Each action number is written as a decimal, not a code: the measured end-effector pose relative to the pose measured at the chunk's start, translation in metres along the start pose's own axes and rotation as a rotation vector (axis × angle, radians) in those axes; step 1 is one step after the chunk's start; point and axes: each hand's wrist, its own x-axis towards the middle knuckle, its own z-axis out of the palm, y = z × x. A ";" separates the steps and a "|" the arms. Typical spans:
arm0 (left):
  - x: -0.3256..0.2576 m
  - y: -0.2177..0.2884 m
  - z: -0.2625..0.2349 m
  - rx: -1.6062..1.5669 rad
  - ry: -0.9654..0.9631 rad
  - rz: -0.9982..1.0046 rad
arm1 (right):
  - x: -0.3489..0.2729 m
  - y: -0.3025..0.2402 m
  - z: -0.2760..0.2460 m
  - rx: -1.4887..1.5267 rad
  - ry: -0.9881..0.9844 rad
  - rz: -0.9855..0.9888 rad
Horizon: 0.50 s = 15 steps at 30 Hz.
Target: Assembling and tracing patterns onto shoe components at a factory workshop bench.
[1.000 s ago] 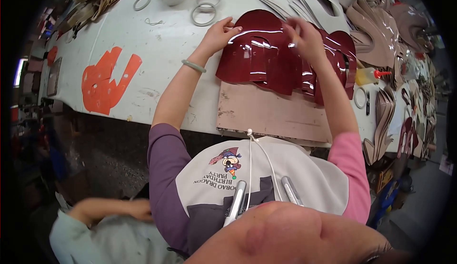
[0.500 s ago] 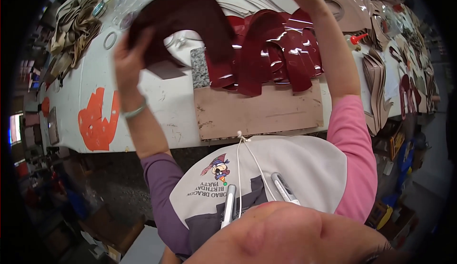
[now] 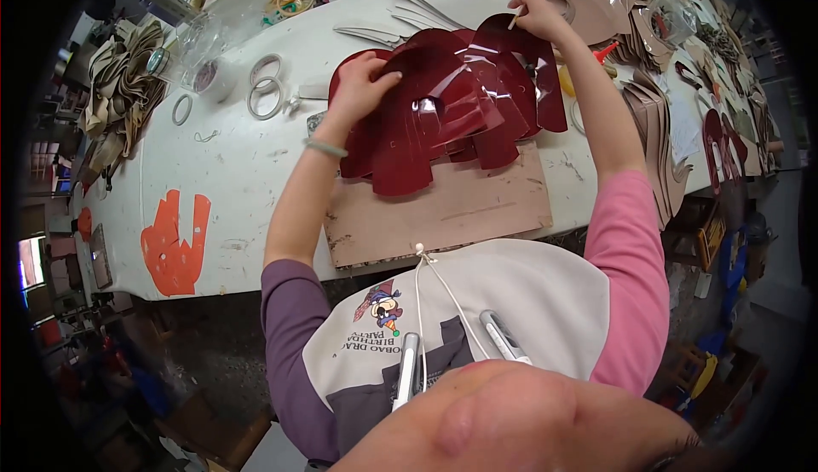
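Two hands work a fanned stack of dark red glossy cut pieces (image 3: 452, 101) near the far edge of the white worktable (image 3: 230, 174). Half a second earlier the left hand (image 3: 362, 84) held one piece aloft; now it presses flat, fingers spread, on the pile. The right hand (image 3: 537, 16) pinches a thin pale stick (image 3: 520, 10).

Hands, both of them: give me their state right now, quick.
Left hand: open, fingers spread, pressing flat on the dark red glossy cut pieces.
Right hand: closed, pinching a thin pale stick at the pieces' far edge.
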 end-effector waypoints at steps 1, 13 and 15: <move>0.000 -0.010 0.008 0.001 0.004 -0.007 | -0.008 -0.009 -0.008 0.068 0.008 -0.051; 0.002 0.066 -0.021 -0.689 0.095 -0.068 | -0.139 -0.053 -0.247 0.170 0.572 -0.743; 0.001 0.077 -0.032 -0.886 0.096 -0.130 | -0.126 -0.092 -0.221 0.707 0.347 -0.816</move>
